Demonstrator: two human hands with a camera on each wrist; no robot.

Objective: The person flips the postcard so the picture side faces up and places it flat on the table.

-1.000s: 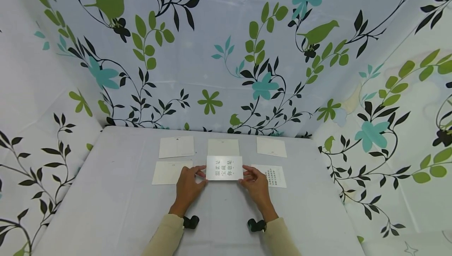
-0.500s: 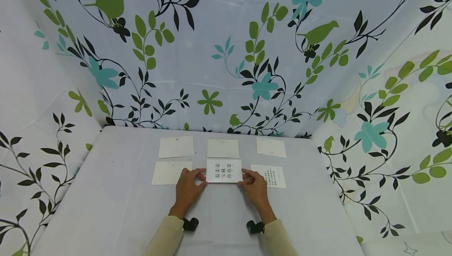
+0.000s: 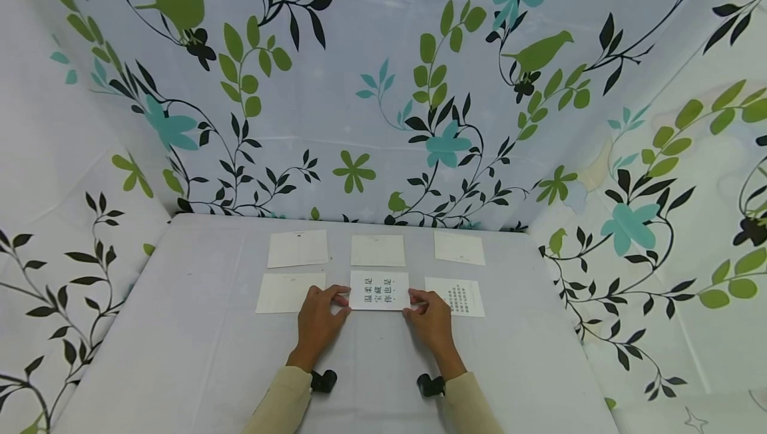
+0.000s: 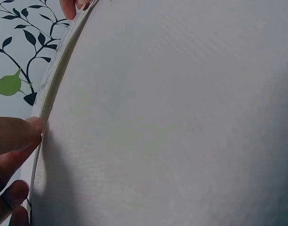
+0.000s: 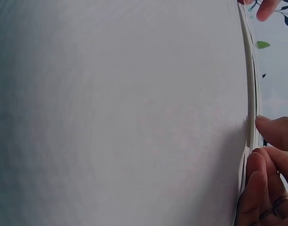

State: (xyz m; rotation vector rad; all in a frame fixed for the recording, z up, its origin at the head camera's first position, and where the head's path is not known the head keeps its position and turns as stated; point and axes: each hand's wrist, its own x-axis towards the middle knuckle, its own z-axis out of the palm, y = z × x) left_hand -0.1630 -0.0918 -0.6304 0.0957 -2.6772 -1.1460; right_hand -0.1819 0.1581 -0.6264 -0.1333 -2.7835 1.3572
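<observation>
A white card (image 3: 379, 290) printed with several columns of large dark characters lies in the middle of the near row, at or just above the tabletop. My left hand (image 3: 319, 319) pinches its left edge between thumb and fingers. On the opposite edge my right hand (image 3: 433, 321) pinches it the same way. Both wrist views show the card nearly edge-on, as a thin pale strip (image 4: 53, 84), with the left thumb (image 4: 17, 134) and the right thumb (image 5: 276, 132) against it. Whether its underside touches the table is hard to tell.
Beside the left hand lies a blank cream card (image 3: 278, 293), partly covered by it. A card with small print (image 3: 469, 295) is by the right hand. Three pale cards form the far row: left (image 3: 297, 249), middle (image 3: 377, 251), right (image 3: 459, 248). Patterned cloth (image 3: 353, 88) rises behind the table.
The held card has come down and slightly toward me, uncovering the far middle card. Both hands moved with it and keep their grip; the last half second shows hardly any motion.
</observation>
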